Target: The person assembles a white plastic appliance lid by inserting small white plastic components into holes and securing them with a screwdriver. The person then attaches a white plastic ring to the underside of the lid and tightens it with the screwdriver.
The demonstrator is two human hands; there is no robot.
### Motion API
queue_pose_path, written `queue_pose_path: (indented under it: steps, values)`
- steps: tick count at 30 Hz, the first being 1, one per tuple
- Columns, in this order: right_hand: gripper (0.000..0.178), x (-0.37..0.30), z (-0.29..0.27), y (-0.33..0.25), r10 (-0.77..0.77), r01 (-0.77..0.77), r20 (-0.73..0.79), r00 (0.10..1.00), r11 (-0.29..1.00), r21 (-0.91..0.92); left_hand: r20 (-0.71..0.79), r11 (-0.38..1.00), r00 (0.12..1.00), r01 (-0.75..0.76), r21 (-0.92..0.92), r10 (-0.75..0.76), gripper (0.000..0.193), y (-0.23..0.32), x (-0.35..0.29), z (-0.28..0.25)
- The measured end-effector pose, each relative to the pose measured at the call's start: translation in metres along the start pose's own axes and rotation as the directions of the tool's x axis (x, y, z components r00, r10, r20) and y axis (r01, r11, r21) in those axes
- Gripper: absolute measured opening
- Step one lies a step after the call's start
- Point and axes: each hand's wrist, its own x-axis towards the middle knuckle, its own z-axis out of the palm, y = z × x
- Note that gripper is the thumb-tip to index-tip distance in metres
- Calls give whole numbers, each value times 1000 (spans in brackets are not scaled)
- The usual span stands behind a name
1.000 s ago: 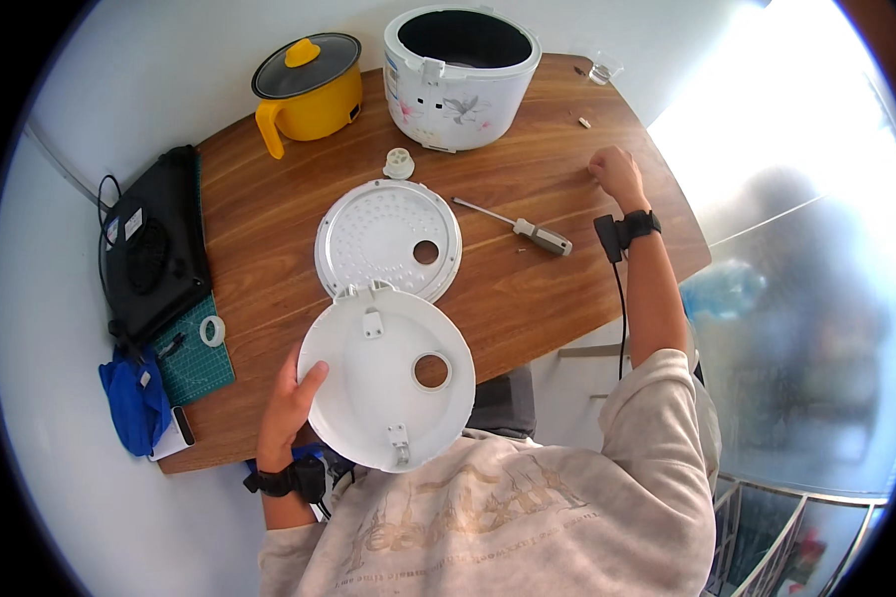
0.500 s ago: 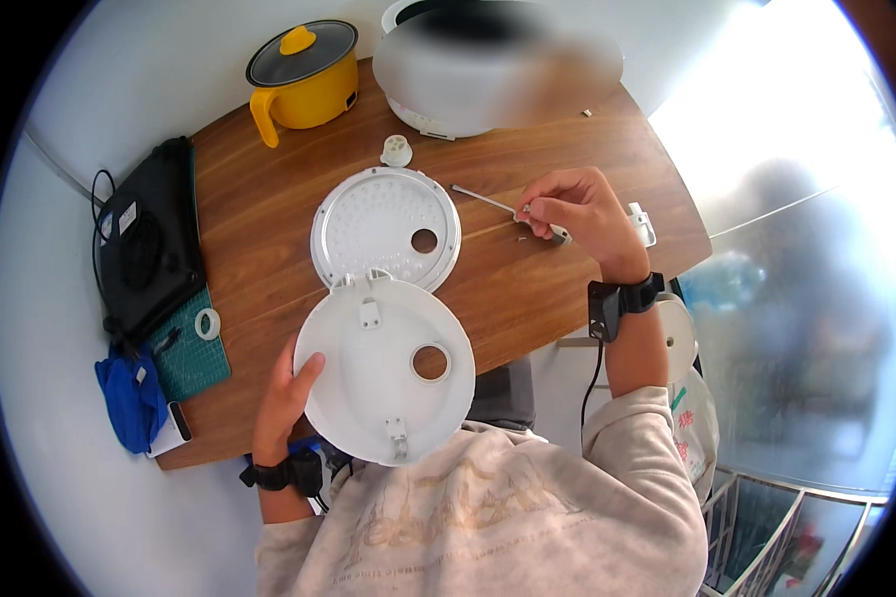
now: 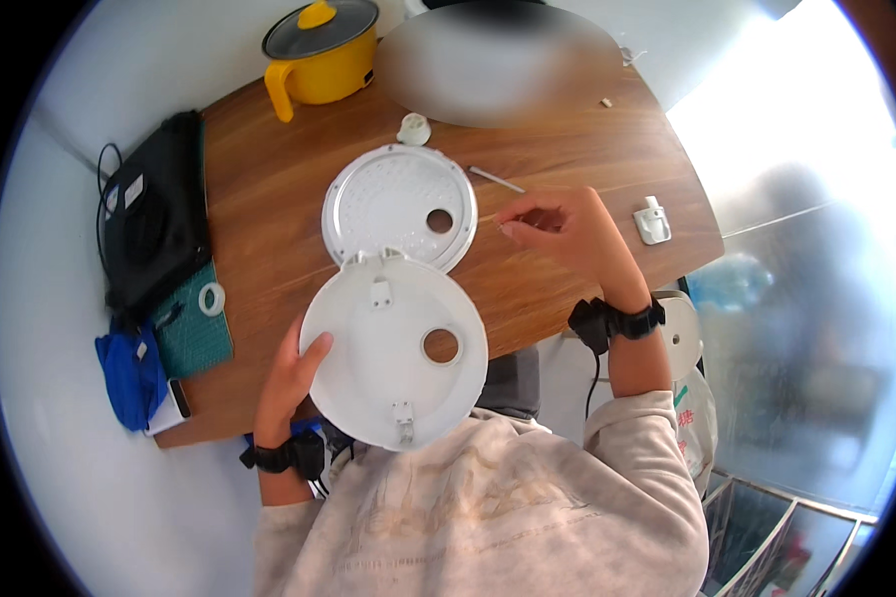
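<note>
My left hand (image 3: 306, 368) grips the left edge of a round white plastic lid cover (image 3: 388, 358), thumb on its inner face. The cover shows a round hole at its right and small brackets near its top and bottom. Behind it, partly overlapped, a round white inner lid plate (image 3: 383, 204) with a dimpled face and its own hole lies on the table. My right hand (image 3: 553, 224) is closed in a pinch over the wood, right of the plate; what its fingertips hold is too small to name. A screwdriver (image 3: 496, 179) lies partly hidden behind that hand.
A small white cap (image 3: 414, 129) stands behind the plate, and a white plastic latch piece (image 3: 653, 221) lies at the table's right. A yellow pot (image 3: 324, 75) is at the back left. A black device (image 3: 159, 214), green mat (image 3: 194, 333) and tape roll (image 3: 211, 298) sit left.
My right hand has moved left from over the screwdriver handle toward the plate, still pinched. The white latch piece now shows fully. My left hand keeps holding the cover; the view has shifted slightly.
</note>
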Motion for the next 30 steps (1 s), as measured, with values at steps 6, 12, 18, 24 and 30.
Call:
queue_pose_path:
  steps: [6, 12, 18, 24, 30]
  values:
    - [13, -19, 49, -6, -210, 223, 97, 973, 962, -154, 79, 999, 997, -13, -32, 15, 57, 14, -3, 3]
    - [8, -18, 68, 3, -286, 318, 145, 947, 896, -311, 155, 999, 988, -9, -33, 14, 74, 16, -9, 2]
    - [8, -17, 84, 2, -330, 407, 254, 909, 832, -376, 209, 998, 976, -46, -48, 55, 56, 26, -16, 8]
    - [9, -13, 99, -2, -318, 419, 289, 903, 797, -434, 236, 996, 969, -79, 32, 69, 55, 34, -22, 13]
    - [5, -13, 112, 4, -444, 507, 246, 862, 754, -418, 243, 997, 967, -82, 13, 76, 53, 33, -23, 16]
